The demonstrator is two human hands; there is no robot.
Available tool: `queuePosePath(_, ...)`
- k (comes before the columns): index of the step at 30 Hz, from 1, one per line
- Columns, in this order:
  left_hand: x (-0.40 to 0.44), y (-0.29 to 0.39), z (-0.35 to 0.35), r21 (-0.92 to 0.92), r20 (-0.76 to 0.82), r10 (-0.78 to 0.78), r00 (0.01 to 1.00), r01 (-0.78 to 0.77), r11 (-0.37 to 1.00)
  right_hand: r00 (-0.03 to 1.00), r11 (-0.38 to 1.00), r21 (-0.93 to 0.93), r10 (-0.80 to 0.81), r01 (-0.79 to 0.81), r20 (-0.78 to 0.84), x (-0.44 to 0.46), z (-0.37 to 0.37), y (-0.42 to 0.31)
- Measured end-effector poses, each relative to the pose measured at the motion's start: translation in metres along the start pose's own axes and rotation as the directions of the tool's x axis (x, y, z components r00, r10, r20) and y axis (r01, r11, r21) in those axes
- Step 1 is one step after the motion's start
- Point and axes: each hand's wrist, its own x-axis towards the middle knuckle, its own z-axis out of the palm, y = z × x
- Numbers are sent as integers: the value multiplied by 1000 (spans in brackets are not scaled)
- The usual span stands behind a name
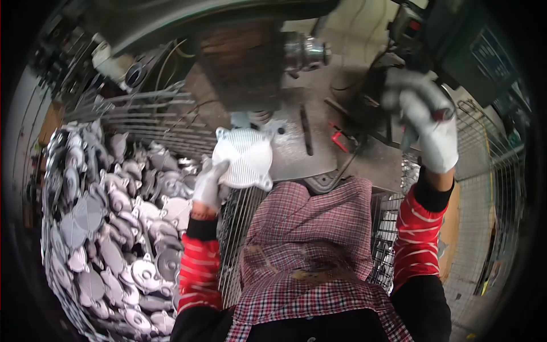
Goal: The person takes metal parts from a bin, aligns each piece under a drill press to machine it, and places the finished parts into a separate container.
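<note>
My left hand (209, 183), in a pale work glove, grips a round, ribbed metal cover casting (245, 159) by its lower left edge, thumb on top. Small ears stick out from the casting's rim. It is held at the front of the machine's metal table (302, 162), beneath a heavy machine head (239, 68). My right hand (424, 117), gloved too, is raised at the right, its fingers curled. A dark reddish spot shows at the fingers, but motion blur hides what they hold.
A wire basket heaped with similar castings (114, 228) fills the left side. On the table lie a dark bar (306, 129) and a red-handled tool (340, 138). Wire mesh (478, 171) stands at the right. A checked apron (307, 239) covers my lap.
</note>
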Motion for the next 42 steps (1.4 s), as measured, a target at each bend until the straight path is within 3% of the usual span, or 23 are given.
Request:
queuePosePath(1, -11, -4, 4, -1, 42, -3, 999, 3, 1000, 990, 989, -95, 117, -109, 84, -9, -15, 6)
queuePosePath(2, -15, -6, 14, -2, 90, -10, 996, 10, 1000, 991, 986, -117, 127, -121, 42, -12, -35, 13)
queuePosePath(4, -35, 13, 62, 45, 287, -59, 956, 48, 998, 976, 977, 168, 158, -132, -148, -16, -75, 28)
queuePosePath(6, -25, 4, 128, 31, 344, -7, 939, -4, 1000, 866, 935, 353, 158, 23, -474, -10, -79, 35)
queuePosePath(8, -29, 24, 205, -65, 493, -36, 869, 78, 995, 836, 929, 365, 151, 63, -528, -12, -81, 45)
queuePosePath(10, -3, 10, 262, -148, 578, -65, 813, 183, 972, 851, 966, 239, 40, 102, -524, -18, -72, 50)
queuePosePath(13, 15, -8, 303, -133, 569, -88, 818, 197, 971, 890, 979, 199, 49, 47, -453, -27, -79, 70)
queuePosePath(15, 16, -5, 309, -90, 547, -98, 832, 175, 980, 934, 873, 488, 177, -3, -311, -25, -98, 91)
queuePosePath(17, 16, -8, 314, -89, 522, -121, 844, 195, 977, 823, 639, 740, 294, 209, -486, -4, -107, 119)
queuePosePath(18, 15, -7, 316, -95, 504, -131, 854, 206, 974, 719, 521, 772, 370, 364, -589, 9, -105, 128)
queuePosePath(19, 13, -6, 319, -109, 498, -101, 861, 178, 978, 656, 561, 713, 356, 420, -666, 19, -101, 143)
queuePosePath(20, 12, -5, 320, -102, 497, -97, 862, 169, 980, 689, 449, 786, 403, 424, -602, 23, -96, 151)
queuePosePath(22, 12, -3, 321, -93, 496, -101, 862, 169, 981, 739, 387, 847, 433, 365, -516, 18, -88, 163)
queuePosePath(23, 14, -3, 322, -92, 495, -105, 862, 173, 981, 706, 400, 843, 474, 359, -526, 16, -88, 154)
queuePosePath(26, 17, -8, 323, -59, 492, -122, 862, 173, 983, 807, 514, 778, 246, 361, -537, 3, -142, 132)
queuePosePath(27, 16, -7, 325, -72, 484, -110, 868, 165, 984, 859, 524, 752, 71, 400, -507, -2, -175, 107)
queuePosePath(30, 16, -13, 326, -102, 485, -101, 869, 171, 980, 825, 633, 539, -342, 556, -450, -32, -216, 37)
queuePosePath(32, 17, -13, 327, -142, 499, -88, 862, 182, 973, 802, 661, 455, -492, 598, -340, -53, -205, 6)
queuePosePath(36, 17, -9, 327, -101, 467, -89, 880, 153, 983, 770, 662, 402, -598, 632, -225, -79, -168, -13)
queuePosePath(42, 18, -5, 324, -76, 503, -82, 861, 138, 988, 710, 608, 391, -672, 691, -211, -88, -159, -20)
